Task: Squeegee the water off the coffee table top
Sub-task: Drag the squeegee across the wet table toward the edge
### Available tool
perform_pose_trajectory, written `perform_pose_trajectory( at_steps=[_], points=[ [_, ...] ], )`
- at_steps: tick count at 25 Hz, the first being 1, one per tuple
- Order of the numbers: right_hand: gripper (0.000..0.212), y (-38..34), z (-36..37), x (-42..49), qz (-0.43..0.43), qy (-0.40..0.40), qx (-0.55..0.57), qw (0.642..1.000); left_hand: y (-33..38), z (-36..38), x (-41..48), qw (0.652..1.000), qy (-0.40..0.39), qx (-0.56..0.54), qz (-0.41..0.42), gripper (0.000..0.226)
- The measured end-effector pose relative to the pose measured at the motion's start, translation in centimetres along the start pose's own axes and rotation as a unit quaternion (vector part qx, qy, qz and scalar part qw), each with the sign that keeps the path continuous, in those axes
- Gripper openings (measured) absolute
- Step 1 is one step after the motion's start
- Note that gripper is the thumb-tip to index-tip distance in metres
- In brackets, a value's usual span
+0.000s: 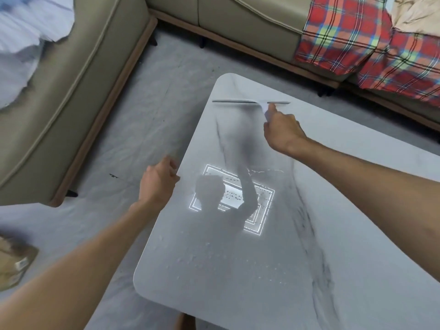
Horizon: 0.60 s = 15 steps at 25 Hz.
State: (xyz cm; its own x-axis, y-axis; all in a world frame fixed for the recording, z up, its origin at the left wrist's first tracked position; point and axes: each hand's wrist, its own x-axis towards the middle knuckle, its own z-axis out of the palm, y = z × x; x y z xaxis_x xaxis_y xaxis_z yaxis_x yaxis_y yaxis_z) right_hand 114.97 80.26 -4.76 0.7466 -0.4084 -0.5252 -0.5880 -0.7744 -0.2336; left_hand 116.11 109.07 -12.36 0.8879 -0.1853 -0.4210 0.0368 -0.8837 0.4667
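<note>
A white marble-look coffee table [345,234] fills the middle and right of the head view. Water droplets [214,258] bead on its near part, around a bright reflection of a ceiling lamp. My right hand [282,132] is shut on the handle of a white squeegee [240,101], whose long blade lies across the far left corner of the top. My left hand [158,182] rests at the table's left edge, fingers curled against the rim, holding nothing.
A beige sofa [71,91] wraps around the left and back, with a red plaid blanket [371,46] at the back right and pale cloth at the top left. Grey floor [142,120] lies between sofa and table. A brown box [14,263] sits at the lower left.
</note>
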Motion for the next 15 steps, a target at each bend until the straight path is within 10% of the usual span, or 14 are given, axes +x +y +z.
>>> perform_pose_trajectory(
  at_steps=[15],
  points=[
    [0.079, 9.4, 7.6, -14.0, -0.218, -0.046, -0.245, 0.944, -1.8, -0.2, -2.3, 0.991, -0.007, -0.047, -0.122, 0.047]
  ],
)
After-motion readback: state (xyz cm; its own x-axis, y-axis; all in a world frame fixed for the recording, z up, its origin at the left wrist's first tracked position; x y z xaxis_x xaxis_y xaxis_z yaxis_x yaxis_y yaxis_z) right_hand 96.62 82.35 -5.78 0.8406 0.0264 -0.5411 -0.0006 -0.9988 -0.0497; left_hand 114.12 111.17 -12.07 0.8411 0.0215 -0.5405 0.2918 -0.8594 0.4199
